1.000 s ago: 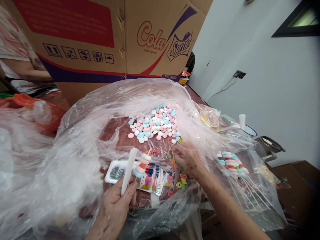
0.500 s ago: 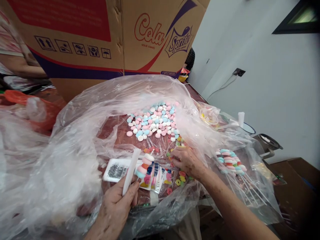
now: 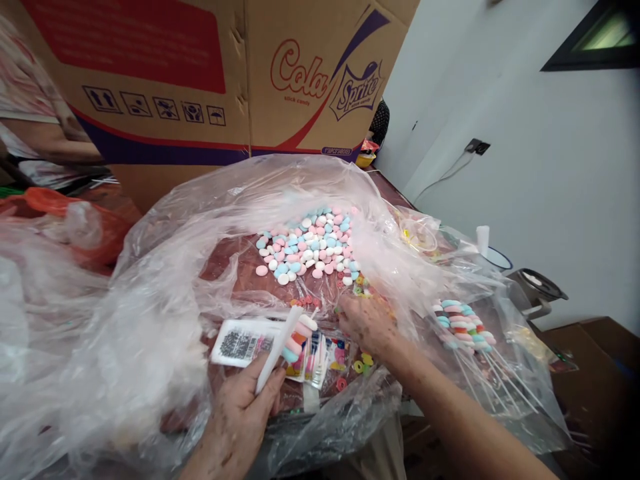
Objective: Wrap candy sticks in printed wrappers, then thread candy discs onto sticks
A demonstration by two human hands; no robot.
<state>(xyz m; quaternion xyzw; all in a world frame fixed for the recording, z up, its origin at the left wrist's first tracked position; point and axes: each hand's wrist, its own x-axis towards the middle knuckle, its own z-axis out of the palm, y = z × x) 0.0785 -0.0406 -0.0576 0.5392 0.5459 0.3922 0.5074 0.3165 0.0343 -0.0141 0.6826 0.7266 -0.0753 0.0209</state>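
Observation:
My left hand [image 3: 245,407] is closed round a flat white strip [image 3: 280,348] that points up and away. Just beyond its fingers is a candy skewer [image 3: 300,337] with pink, white and blue pieces, its stick apparently in the same grip. Under it lie printed packets [image 3: 316,360] and a white card with a printed code [image 3: 243,343]. Over the small fruit-coloured ring candies [image 3: 364,363], my right hand [image 3: 367,323] has its fingers drawn together; what they hold, if anything, is hidden. Further back is a heap of pastel round candies [image 3: 313,243] on clear plastic.
Crumpled clear plastic [image 3: 140,333] spreads widely to the left and back. A large cardboard box [image 3: 200,143] stands behind. On the right are finished-looking candy skewers [image 3: 465,327] in plastic and a metal mug [image 3: 537,287]. Another person's arm [image 3: 55,140] shows at far left.
The strip and the skewer in my left hand have tilted further to the right. My right hand's fingers have drawn in over the ring candies. The view has shifted slightly.

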